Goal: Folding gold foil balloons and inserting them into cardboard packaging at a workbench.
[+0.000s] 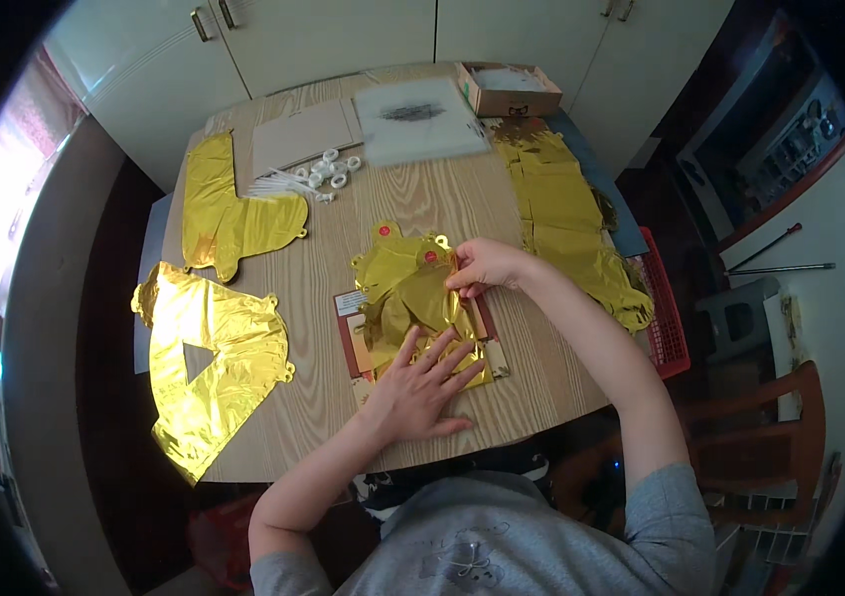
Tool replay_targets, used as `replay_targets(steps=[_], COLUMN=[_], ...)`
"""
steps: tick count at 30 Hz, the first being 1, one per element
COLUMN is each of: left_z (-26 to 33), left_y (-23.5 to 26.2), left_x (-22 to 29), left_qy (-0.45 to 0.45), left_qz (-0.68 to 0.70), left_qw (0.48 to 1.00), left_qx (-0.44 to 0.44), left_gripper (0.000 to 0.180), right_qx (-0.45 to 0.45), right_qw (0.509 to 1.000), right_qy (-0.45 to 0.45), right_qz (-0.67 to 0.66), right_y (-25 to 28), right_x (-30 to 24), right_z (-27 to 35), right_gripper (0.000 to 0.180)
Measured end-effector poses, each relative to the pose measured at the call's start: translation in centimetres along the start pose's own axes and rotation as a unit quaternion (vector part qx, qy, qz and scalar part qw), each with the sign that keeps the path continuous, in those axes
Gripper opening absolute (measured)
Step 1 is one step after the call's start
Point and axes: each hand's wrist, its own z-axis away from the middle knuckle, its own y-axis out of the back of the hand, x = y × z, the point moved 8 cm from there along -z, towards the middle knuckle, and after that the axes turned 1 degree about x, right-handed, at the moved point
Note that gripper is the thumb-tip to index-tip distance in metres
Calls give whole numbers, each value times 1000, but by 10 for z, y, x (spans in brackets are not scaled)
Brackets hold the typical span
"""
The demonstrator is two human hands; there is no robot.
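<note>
A folded, flat gold foil balloon [402, 280] with two red dots near its top lies in the middle of the table. Beneath it, parts of a reddish-brown and tan printed sheet or packet [350, 328] stick out at the sides. My left hand [420, 389] rests flat on the balloon's lower part, fingers spread. At the upper right edge of the foil, my right hand [487, 266] is closed in a pinch on the balloon; its fingertips partly hide the gripped edge.
More flat gold foil balloons lie at the far left [233, 221], near left [233, 372] and right [566, 209]. Farther back are white tape rings [338, 181], white sticks [278, 186], a grey board [288, 139], a clear plastic sheet [397, 144] and an open cardboard box [512, 102].
</note>
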Motion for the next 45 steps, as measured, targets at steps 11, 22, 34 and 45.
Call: replay_targets(steps=[11,22,34,45], left_z=[0,0,1,2], left_y=[-5,-6,-4,-20], left_x=[-1,-1,-3,-5], left_qy=[-2,-4,0,5], left_qz=[2,5,7,84], left_qw=[1000,1000,1000,996], left_qx=[-14,-2,-1,-29], left_gripper=[80,79,78,77], right_qx=[246,112,135,-3], right_qw=[877,763,690,705], right_qy=[239,313,288,450], right_qz=[337,554,650,549], right_y=[2,-54,-39,-126], right_x=[-47,-7,-35,-41], right_z=[33,56,16,28], right_gripper=[27,52,55,41])
